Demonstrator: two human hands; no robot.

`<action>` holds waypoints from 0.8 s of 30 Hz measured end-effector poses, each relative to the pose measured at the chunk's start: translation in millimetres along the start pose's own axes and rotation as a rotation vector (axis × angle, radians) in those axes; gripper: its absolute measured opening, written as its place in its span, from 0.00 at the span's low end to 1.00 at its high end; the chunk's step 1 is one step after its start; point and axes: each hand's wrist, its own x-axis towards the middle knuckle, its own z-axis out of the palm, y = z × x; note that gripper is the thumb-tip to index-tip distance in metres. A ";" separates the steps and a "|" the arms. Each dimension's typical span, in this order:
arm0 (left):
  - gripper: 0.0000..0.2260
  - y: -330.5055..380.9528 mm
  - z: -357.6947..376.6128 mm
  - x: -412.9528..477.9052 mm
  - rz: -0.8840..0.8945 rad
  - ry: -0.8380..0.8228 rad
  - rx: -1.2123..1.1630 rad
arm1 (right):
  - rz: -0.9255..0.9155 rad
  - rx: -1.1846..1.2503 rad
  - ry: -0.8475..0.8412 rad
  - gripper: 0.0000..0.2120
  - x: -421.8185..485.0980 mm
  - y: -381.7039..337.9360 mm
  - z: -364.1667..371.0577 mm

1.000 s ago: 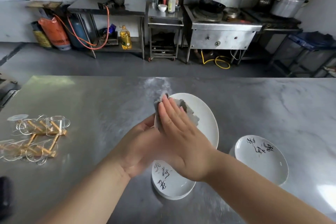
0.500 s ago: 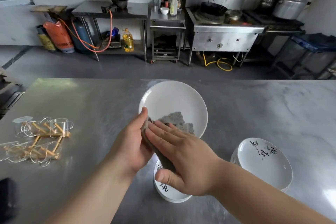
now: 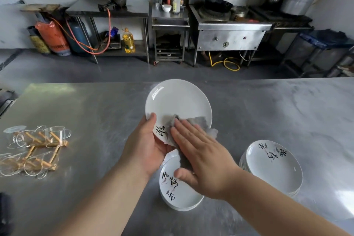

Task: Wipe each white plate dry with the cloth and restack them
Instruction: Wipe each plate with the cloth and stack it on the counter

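At the centre of the frame the left hand (image 3: 147, 147) gripped a white plate (image 3: 178, 101) by its lower edge, thumb on the face, holding it tilted above the steel table (image 3: 95, 111). The right hand (image 3: 201, 157), fingers straight and flat, pressed a grey cloth (image 3: 199, 122) against the plate's lower part (beside black brush lettering). Below sat one plate stack (image 3: 178, 195); another stack (image 3: 274, 166) lay at lower right.

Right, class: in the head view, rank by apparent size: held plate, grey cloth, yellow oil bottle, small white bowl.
1. held plate
2. grey cloth, partly hidden
3. yellow oil bottle
4. small white bowl
The last two stand far off, so look smaller.
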 end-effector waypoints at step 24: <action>0.18 -33.1 2.4 -29.8 0.031 -0.144 0.570 | 0.050 0.071 0.087 0.46 18.4 25.4 -12.3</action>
